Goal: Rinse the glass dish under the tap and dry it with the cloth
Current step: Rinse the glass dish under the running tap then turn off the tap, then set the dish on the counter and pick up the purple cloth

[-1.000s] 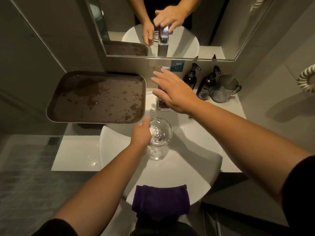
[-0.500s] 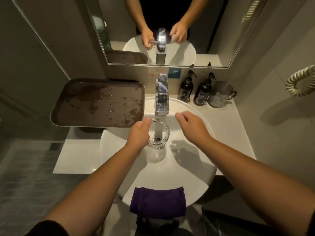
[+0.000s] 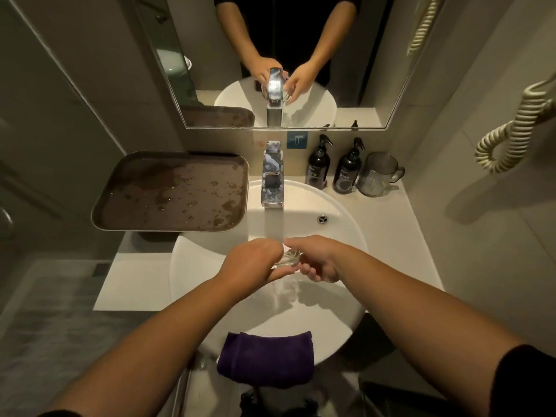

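Observation:
The small clear glass dish [image 3: 289, 257] is over the middle of the white basin [image 3: 340, 236], tilted and mostly hidden between my hands. My left hand [image 3: 252, 260] grips it from the left and my right hand [image 3: 316, 260] grips it from the right. Water runs from the chrome tap [image 3: 273, 176] straight down onto the dish and spills off below it. The folded purple cloth [image 3: 266, 358] hangs over the basin's near rim.
A wet brown tray [image 3: 171, 191] sits left of the tap. Two dark pump bottles [image 3: 319, 164] and a clear jug [image 3: 377, 174] stand on the counter at the back right. A coiled cord [image 3: 511, 130] hangs on the right wall. The mirror [image 3: 285, 55] is above.
My right hand left the tap handle, came down and took hold of the dish beside my left hand. The water now runs, and the dish has moved nearer to me under the stream.

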{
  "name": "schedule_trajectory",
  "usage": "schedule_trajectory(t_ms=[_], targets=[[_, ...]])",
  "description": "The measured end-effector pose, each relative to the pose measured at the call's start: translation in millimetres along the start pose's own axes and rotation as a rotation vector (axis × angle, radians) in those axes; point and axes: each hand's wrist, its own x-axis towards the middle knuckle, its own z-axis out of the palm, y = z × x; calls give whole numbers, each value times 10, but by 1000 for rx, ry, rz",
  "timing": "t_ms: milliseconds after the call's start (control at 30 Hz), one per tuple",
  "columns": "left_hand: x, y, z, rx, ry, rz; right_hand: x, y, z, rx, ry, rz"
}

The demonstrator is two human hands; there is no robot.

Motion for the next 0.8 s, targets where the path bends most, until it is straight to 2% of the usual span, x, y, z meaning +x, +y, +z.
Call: schedule_trajectory(t_ms=[100, 167, 233, 300, 467, 533, 600, 733, 800], targets=[[-12, -47, 74, 174, 64, 202, 3, 30, 44, -29, 27, -78], [-33, -109, 113, 208, 48, 235, 12, 45, 81, -38, 72, -192], [-111, -212, 173, 144, 110, 209, 7, 46, 120, -36, 133, -319], [-235, -247, 167, -28, 149, 69, -17, 33, 155, -39, 192, -424], [-304, -157, 19, -602, 182, -596, -91, 8, 354, -91, 248, -576], [-304, -185, -50, -760, 160, -733, -108, -7, 465, -135, 256, -616], [-382, -240, -85, -728, 92, -819, -104, -20, 576, -209, 266, -644], [-616, -447, -98, -360, 8, -796, -89, -63, 817, -476, 343, -680], [-711, -553, -142, -352, 13, -824, -59, -108, 944, -641, 405, -691]])
